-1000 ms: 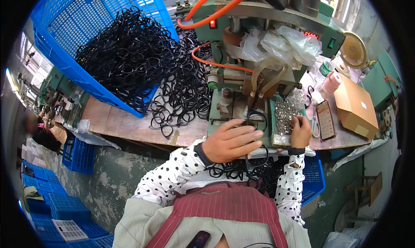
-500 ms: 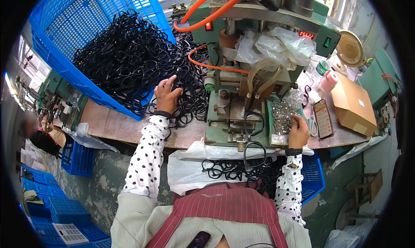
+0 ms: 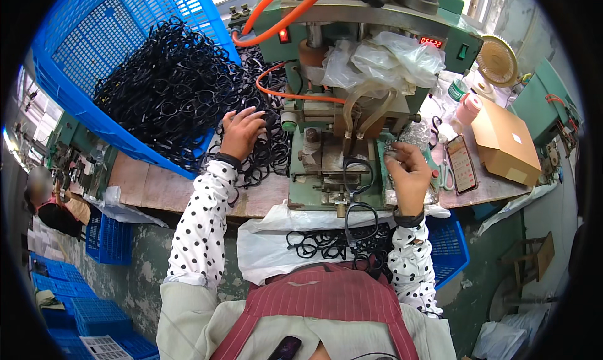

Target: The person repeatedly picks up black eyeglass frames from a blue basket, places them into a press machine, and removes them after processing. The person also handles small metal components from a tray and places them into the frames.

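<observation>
My left hand (image 3: 240, 134) reaches over the heap of black eyeglass frames (image 3: 260, 150) on the bench, fingers stretched to the right; no frame shows in its grip. My right hand (image 3: 409, 175) is above the tray (image 3: 389, 198) of small shiny metal pieces, thumb and fingers curled toward each other; anything between the fingertips is too small to name. Between the hands stands a green press (image 3: 314, 200). A black eyeglass front (image 3: 362, 224) is upright at the press, one rim against its tooling and the other over the front edge.
A tilted blue crate (image 3: 125, 143) full of black frames is at the left. Right of the tray are scissors (image 3: 446, 175), a phone (image 3: 461, 164) and a cardboard box (image 3: 509, 137). More frames (image 3: 314, 242) lie on white sheeting at my lap. Orange hoses (image 3: 270, 15) cross the press.
My right hand has risen from the tray's near right side toward the press, its fingers turning leftward. My left hand's fingers have swung rightward over the heap. The whole view has shifted slightly.
</observation>
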